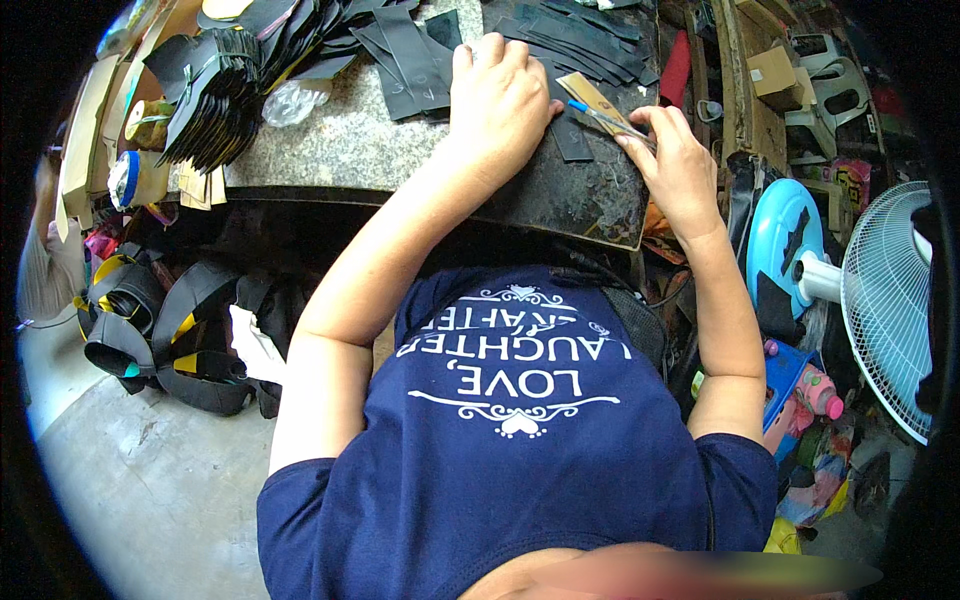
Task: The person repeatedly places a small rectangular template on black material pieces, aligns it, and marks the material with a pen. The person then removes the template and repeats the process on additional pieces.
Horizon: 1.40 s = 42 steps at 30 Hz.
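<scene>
My left hand (500,108) is over the worktop, its fingers curled downward among flat black pieces (405,68). Whatever lies under those fingers is hidden. To its right, my right hand (672,165) pinches a thin pen (604,117) with a blue end between thumb and fingers. A narrow tan strip (597,98) lies beside the pen; whether the fingers touch it too I cannot tell. Just below, a small black rectangular piece (572,140) rests on the worktop. More black strips (585,42) are spread beyond both hands.
A tied stack of black pieces (210,110) and crumpled clear plastic (296,101) sit on the worktop (350,150) at left. Black-and-yellow curved pieces (165,330) hang or lie below it. A white-and-blue fan (880,300) stands at right, near a light-blue round base (785,240).
</scene>
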Each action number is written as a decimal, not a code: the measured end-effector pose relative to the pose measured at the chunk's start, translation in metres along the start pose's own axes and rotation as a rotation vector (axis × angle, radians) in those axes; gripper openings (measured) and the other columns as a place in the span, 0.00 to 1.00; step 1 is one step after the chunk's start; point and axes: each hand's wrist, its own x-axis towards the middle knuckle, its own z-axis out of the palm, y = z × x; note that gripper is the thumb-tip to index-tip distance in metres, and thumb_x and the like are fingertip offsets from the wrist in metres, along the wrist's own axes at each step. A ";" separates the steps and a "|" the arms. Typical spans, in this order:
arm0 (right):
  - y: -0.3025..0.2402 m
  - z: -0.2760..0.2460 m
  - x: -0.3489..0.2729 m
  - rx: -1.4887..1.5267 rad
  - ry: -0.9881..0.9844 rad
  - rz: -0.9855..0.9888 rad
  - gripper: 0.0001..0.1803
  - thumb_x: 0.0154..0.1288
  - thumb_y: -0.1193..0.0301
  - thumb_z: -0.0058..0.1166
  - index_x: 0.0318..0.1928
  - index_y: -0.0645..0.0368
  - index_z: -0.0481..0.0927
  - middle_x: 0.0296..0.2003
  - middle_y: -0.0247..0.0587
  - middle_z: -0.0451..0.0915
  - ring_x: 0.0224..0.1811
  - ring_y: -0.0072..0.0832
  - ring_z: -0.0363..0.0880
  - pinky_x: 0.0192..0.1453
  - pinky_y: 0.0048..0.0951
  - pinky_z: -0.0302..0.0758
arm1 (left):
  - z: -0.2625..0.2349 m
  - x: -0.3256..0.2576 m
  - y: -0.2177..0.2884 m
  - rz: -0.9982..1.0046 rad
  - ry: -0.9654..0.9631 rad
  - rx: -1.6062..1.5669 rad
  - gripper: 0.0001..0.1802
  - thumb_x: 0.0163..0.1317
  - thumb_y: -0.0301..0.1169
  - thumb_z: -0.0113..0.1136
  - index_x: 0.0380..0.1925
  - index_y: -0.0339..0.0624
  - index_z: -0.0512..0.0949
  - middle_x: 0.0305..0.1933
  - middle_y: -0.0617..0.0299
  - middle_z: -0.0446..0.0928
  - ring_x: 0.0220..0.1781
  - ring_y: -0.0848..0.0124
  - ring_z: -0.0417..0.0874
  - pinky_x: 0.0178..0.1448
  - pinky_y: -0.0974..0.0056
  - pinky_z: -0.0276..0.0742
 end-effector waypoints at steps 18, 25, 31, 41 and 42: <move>0.005 -0.019 0.010 0.715 0.043 0.077 0.27 0.80 0.51 0.46 0.36 0.63 0.82 0.30 0.31 0.79 0.32 0.18 0.73 0.38 0.22 0.69 | 0.002 -0.006 -0.017 0.133 0.107 -0.324 0.20 0.54 0.42 0.70 0.41 0.42 0.79 0.44 0.55 0.77 0.55 0.54 0.75 0.66 0.50 0.66; -0.027 0.007 0.017 1.105 -0.188 0.083 0.06 0.71 0.71 0.61 0.44 0.56 0.80 0.35 0.30 0.82 0.35 0.15 0.80 0.39 0.17 0.78 | -0.003 -0.011 -0.018 0.158 0.031 -0.323 0.21 0.48 0.42 0.74 0.38 0.44 0.80 0.43 0.56 0.77 0.54 0.56 0.75 0.63 0.51 0.68; -0.032 0.011 0.013 0.663 -0.145 -0.041 0.05 0.69 0.75 0.64 0.40 0.59 0.80 0.33 0.26 0.78 0.36 0.12 0.77 0.43 0.17 0.74 | -0.003 -0.011 -0.019 0.161 0.039 -0.321 0.22 0.47 0.43 0.74 0.38 0.43 0.80 0.44 0.56 0.76 0.54 0.55 0.75 0.64 0.51 0.68; -0.034 0.009 0.012 0.581 -0.111 -0.019 0.06 0.68 0.72 0.64 0.40 0.60 0.80 0.30 0.27 0.79 0.34 0.13 0.78 0.41 0.20 0.75 | -0.003 -0.010 -0.018 0.149 0.024 -0.320 0.22 0.47 0.43 0.74 0.39 0.43 0.80 0.44 0.56 0.76 0.55 0.55 0.74 0.63 0.51 0.67; -0.034 0.010 0.011 0.588 -0.106 -0.047 0.06 0.68 0.72 0.64 0.40 0.59 0.80 0.30 0.27 0.79 0.34 0.13 0.78 0.41 0.20 0.75 | -0.003 -0.010 -0.018 0.147 0.024 -0.319 0.22 0.47 0.42 0.74 0.39 0.43 0.80 0.44 0.56 0.76 0.55 0.55 0.74 0.63 0.51 0.67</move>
